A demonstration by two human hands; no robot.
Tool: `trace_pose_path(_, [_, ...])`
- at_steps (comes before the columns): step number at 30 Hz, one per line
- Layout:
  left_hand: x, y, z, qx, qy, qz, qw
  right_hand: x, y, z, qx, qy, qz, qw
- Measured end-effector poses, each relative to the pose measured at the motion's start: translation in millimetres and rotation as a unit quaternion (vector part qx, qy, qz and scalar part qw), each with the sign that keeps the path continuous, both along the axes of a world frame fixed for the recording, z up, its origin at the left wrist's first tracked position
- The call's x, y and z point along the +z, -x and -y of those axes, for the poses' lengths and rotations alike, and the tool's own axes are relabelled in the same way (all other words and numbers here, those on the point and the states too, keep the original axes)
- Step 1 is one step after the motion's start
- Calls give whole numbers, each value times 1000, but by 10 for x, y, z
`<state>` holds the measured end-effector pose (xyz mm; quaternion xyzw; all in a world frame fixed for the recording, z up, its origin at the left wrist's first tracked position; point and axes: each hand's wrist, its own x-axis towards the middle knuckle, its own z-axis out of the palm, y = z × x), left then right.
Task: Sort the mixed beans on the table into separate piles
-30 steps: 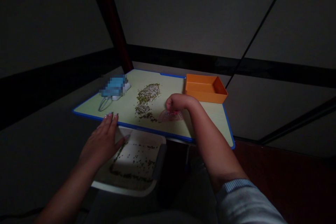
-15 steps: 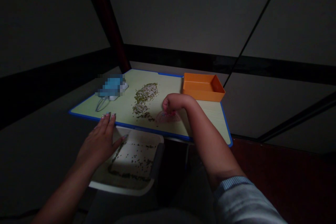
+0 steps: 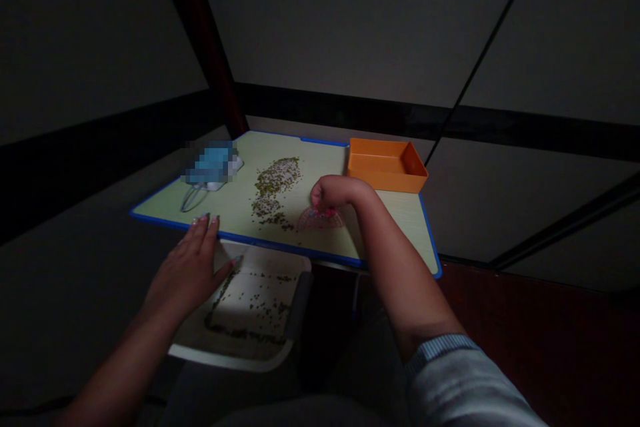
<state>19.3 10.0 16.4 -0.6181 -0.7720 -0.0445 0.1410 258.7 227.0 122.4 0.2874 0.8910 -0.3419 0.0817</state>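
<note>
My right hand (image 3: 330, 193) is closed over the upper straight edge of a pink, see-through protractor (image 3: 320, 220), whose curved part shows below the fingers near the front of the table. Left of it on the tabletop lies a spread pile of small green beans mixed with pale grains (image 3: 277, 180). A white bin (image 3: 250, 365) with a grey side stands below the table's front edge, with scattered green beans inside. My left hand (image 3: 193, 267) lies stretched out over the bin's left rim, fingers apart and tips at the table edge, holding nothing.
The pale tabletop (image 3: 320, 160) has a blue edge. An orange open box (image 3: 387, 181) sits at its back right. A blurred blue object (image 3: 214, 163) with a whitish base and a loop lies at the left. Grey wall panels stand behind.
</note>
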Motion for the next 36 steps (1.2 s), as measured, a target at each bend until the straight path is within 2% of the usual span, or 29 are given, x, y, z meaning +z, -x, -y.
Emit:
trace_pose_path(7, [10,-7,-4,6,4,5,1000,-50,27,-23,20,20,3,1000])
trace_pose_path(23, [14,-17,-8,8,2,6,1000,-13,77,97,55,-39,67,995])
trace_pose_path(28, [32,-35,-8,10,4,17,1000,-26,83,106,52,-28,89,994])
trace_pose_path(33, [36,-33,1,3,-1,23,1000,24,-17,32,37,4,42,998])
trace_pose_path(36, [23,-19,6,2,1,19,1000,55,-87,-19,30,20,46,998])
